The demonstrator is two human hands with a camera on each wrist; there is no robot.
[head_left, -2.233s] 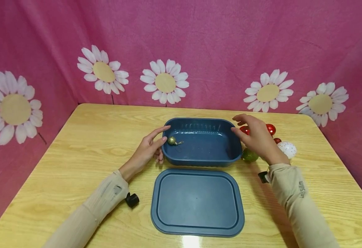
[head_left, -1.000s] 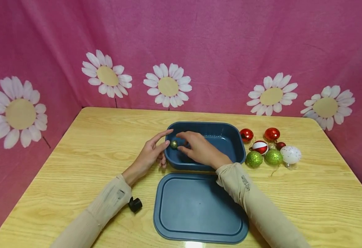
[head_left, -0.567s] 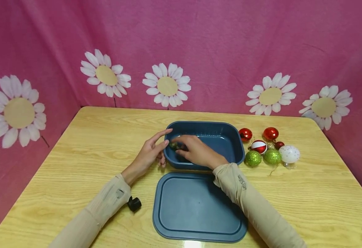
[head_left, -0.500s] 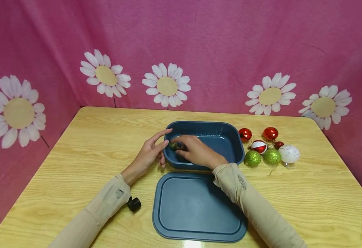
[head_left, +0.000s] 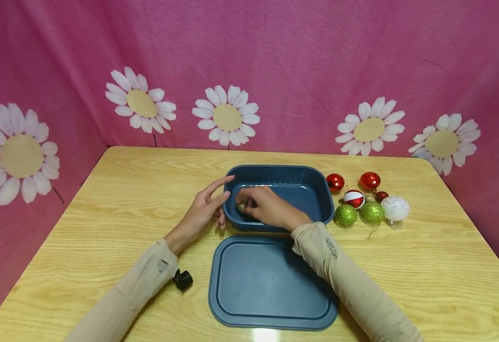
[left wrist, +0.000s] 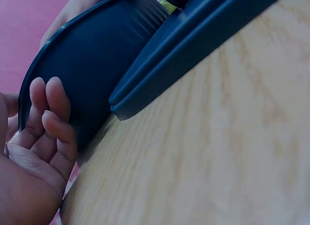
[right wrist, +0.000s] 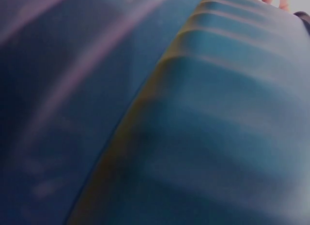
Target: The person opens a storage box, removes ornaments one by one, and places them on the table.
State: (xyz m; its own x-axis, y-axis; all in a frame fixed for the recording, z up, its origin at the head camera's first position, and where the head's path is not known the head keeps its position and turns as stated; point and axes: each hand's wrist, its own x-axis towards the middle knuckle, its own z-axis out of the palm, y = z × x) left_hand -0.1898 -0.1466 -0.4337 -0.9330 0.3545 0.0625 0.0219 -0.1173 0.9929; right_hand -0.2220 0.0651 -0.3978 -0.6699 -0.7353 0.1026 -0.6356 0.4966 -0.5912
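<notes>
A blue rectangular container stands on the table. Inside its left end my right hand pinches a small gold glitter bauble between thumb and curled fingers, which partly cover it. My left hand touches the left rim with its thumb and extended index finger. In the left wrist view, the other fingers of the left hand are loosely bent along the container's outer wall. The right wrist view is blurred and shows the ribbed outer wall filling much of it; the bauble is out of its sight.
A matching blue lid lies flat just in front of the container. To the right sit several baubles: shiny red, striped red and white, green glitter and spotted white. A pink daisy curtain hangs behind the table.
My right hand has moved left from above the container's right rim down into its left end and taken hold of the gold bauble. The left hand has kept its place at the rim.
</notes>
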